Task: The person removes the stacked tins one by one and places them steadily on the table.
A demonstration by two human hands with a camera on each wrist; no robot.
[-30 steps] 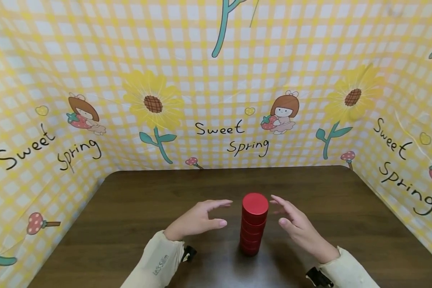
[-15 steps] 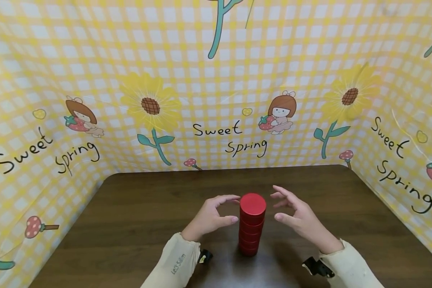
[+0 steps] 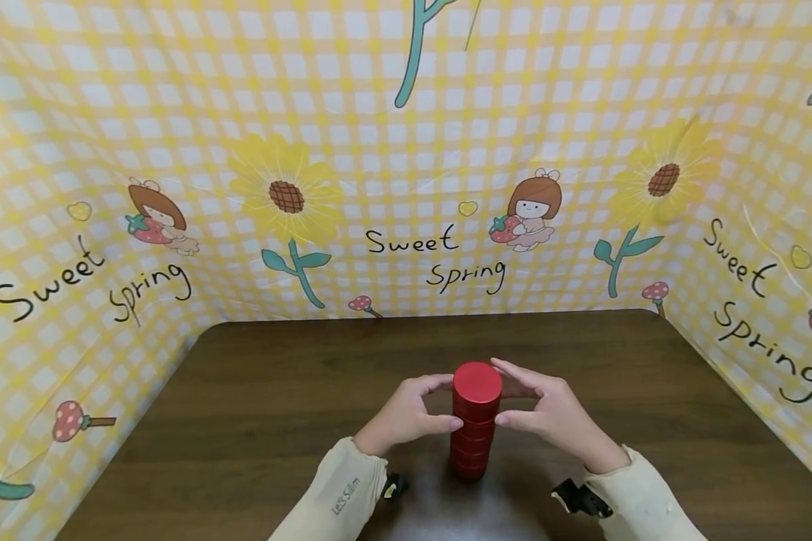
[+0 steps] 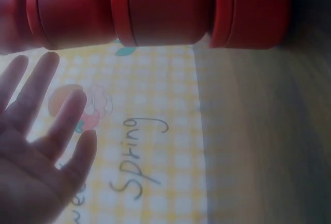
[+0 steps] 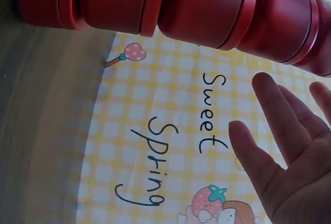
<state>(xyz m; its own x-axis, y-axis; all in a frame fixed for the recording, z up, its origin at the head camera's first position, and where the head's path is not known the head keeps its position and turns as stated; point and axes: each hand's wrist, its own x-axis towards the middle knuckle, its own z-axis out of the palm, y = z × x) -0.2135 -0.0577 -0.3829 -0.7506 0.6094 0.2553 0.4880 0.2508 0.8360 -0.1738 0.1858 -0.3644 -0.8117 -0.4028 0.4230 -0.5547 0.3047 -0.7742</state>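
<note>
Left forearm and right forearm, both cream-sleeved, converge from the lower edge of the head view. The left grip and right grip face each other, thumbs nearer the person. Wrist views: left fingers and right fingers spread, nearly straight.

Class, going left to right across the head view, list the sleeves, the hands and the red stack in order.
Left sleeve, left hand, red stack, right hand, right sleeve.
</note>
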